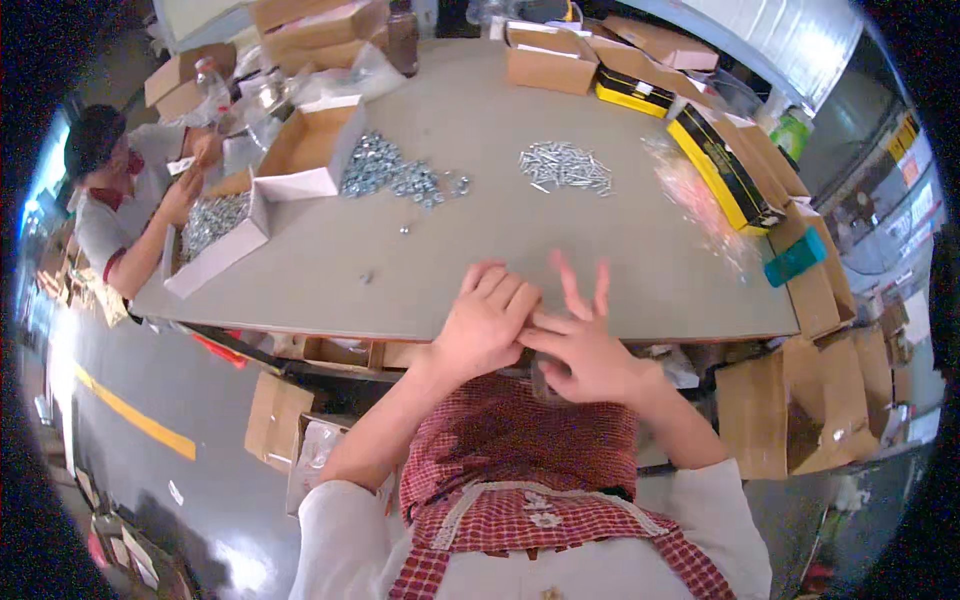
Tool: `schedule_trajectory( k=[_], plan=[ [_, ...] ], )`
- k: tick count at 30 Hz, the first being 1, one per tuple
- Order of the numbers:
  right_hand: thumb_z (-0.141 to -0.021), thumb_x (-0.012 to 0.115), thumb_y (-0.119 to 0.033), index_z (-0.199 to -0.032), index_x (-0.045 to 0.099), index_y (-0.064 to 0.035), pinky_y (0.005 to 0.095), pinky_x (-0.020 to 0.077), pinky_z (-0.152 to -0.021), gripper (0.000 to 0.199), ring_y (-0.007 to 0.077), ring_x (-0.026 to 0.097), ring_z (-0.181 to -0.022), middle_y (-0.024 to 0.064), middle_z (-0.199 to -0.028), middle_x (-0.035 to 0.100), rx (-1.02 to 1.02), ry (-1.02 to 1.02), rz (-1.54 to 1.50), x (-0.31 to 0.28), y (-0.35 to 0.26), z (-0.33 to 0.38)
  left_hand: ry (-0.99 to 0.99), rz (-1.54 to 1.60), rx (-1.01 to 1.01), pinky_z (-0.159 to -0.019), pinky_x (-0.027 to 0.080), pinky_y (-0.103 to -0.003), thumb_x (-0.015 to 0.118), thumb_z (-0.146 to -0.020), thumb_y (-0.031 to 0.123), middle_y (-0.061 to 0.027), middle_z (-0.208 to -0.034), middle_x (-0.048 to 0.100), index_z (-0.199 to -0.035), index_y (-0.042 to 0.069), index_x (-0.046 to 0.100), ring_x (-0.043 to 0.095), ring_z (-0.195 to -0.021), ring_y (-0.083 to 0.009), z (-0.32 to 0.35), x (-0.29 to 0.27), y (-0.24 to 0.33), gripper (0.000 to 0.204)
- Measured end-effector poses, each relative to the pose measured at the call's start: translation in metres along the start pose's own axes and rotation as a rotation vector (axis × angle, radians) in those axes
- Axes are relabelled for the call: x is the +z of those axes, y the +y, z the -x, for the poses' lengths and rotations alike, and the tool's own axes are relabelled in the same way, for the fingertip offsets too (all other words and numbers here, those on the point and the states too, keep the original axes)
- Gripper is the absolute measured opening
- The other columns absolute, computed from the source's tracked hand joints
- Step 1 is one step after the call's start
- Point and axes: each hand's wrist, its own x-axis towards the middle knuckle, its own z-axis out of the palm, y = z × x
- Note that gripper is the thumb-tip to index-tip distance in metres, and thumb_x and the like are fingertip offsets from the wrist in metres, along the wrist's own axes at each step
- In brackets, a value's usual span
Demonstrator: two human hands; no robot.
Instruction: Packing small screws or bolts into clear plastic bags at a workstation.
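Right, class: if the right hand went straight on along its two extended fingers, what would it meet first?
Likely the pile of thin silver fasteners, though depth is unclear: the right hand might pass above.

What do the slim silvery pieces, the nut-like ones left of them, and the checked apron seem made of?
Slim pieces: probably metal, bright and shiny, from their glints. Nut-like pieces: likely plated metal, bluish-silver sheen. Apron: apparently woven cloth, matte, with soft creases.

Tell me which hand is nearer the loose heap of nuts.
Left. The left hand is at the near edge of the table, right of the nut heap; the right hand is beside the left, farther right.
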Motion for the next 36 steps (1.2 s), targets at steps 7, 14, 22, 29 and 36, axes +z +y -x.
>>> schedule_trajectory(
  k=[7,14,22,29,36],
  plan=[
    [-0.073,0.066,-0.011,-0.095,0.073,-0.0114,0.0606,0.0132,-0.116,0.023,0.0307,0.049,-0.129,0.0044,-0.11,0.068,-0.171,0.368,-0.282,0.023,0.038,-0.079,0.164,-0.09,-0.431,-0.077,0.045,-0.044,0.068,-0.071,0.01,-0.0103,-0.07,0.058,-0.082,0.006,0.055,0.059,-0.074,-0.0328,0.02,-0.002,-0.037,0.018],
    [-0.08,0.071,-0.018,-0.106,0.067,-0.0084,0.0403,0.0454,-0.096,0.029,0.0296,0.059,-0.109,0.0114,-0.114,0.064,0.197,0.23,-0.125,0.081,0.135,-0.199,0.252,0.136,-0.748,-0.073,0.046,-0.044,0.075,-0.076,0.017,-0.0084,-0.065,0.06,-0.079,0.007,0.056,0.06,-0.067,-0.0302,0.023,-0.009,-0.04,0.022],
    [-0.083,0.069,-0.017,-0.103,0.068,-0.0092,0.0423,0.0468,-0.092,0.022,0.032,0.058,-0.106,0.0113,-0.108,0.065,0.048,0.193,-0.227,0.094,0.122,-0.168,0.3,0.37,-0.827,-0.063,0.05,-0.036,0.079,-0.078,0.016,-0.0099,-0.073,0.062,-0.079,0.005,0.058,0.061,-0.065,-0.0259,0.036,-0.025,-0.02,0.023],
    [-0.085,0.068,-0.017,-0.104,0.07,-0.0093,0.0356,0.0439,-0.095,0.021,0.0242,0.057,-0.107,0.0067,-0.11,0.065,0.007,0.126,-0.309,0.059,0.112,-0.078,0.075,0.563,-0.601,-0.063,0.05,-0.041,0.08,-0.076,0.015,-0.0104,-0.073,0.061,-0.076,0.005,0.058,0.06,-0.067,-0.0298,0.1,-0.007,0.051,0.024],
    [-0.092,0.061,-0.026,-0.102,0.071,-0.0037,0.0305,0.0424,-0.093,0.026,0.0172,0.058,-0.102,0.0042,-0.103,0.067,0.526,0.188,-1.135,0.047,0.111,-0.06,-0.39,0.576,-0.834,-0.071,0.055,-0.045,0.08,-0.073,0.035,-0.0175,-0.084,0.07,-0.094,0.007,0.069,0.068,-0.079,-0.0367,0.12,0.11,0.081,0.037]
  ],
)
